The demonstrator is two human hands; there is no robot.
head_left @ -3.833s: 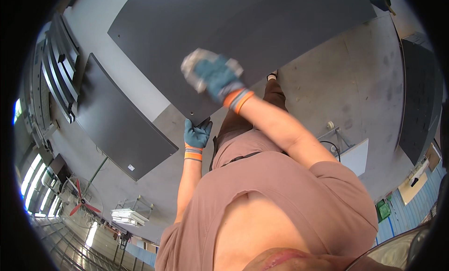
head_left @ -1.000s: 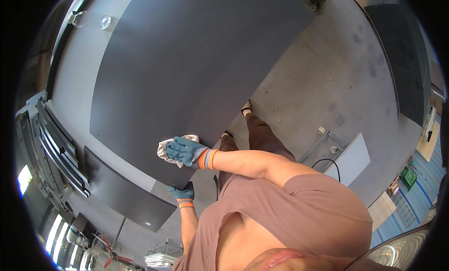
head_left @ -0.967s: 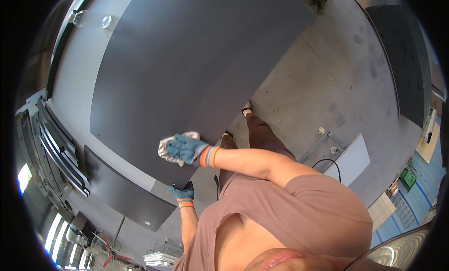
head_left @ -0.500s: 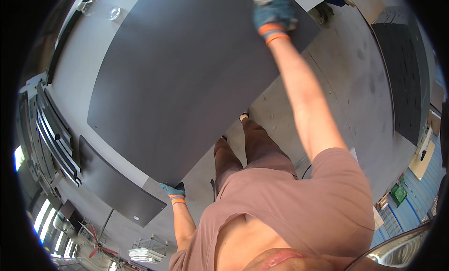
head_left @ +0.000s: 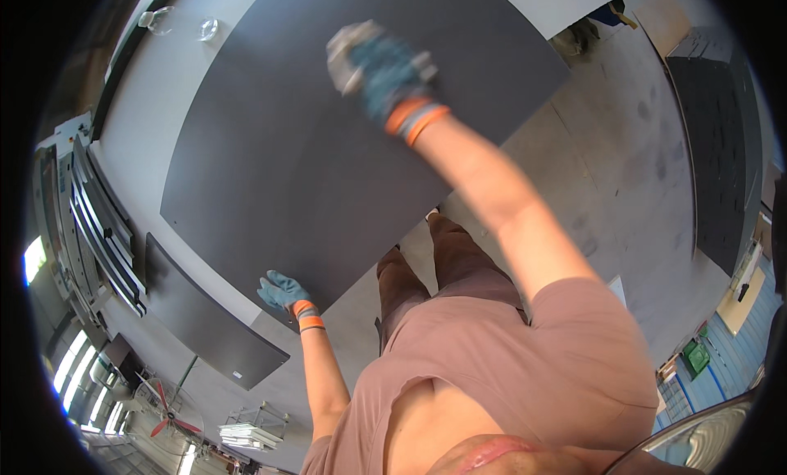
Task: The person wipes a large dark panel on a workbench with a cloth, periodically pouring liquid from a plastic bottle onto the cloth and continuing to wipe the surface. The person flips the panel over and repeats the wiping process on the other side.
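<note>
head view, looking down, apparently tilted, close

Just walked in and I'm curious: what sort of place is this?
Probably a workshop or small factory: a large dark panel lies on a grey worktable, more dark panels are stacked alongside, and the floor is stained concrete.

Two gloved hands, left (head_left: pixel 281 290) and right (head_left: pixel 385 65); one rag (head_left: pixel 348 49); three dark panels (head_left: pixel 328 147) (head_left: pixel 209 323) (head_left: pixel 717 147); one fan (head_left: pixel 168 413).
</note>
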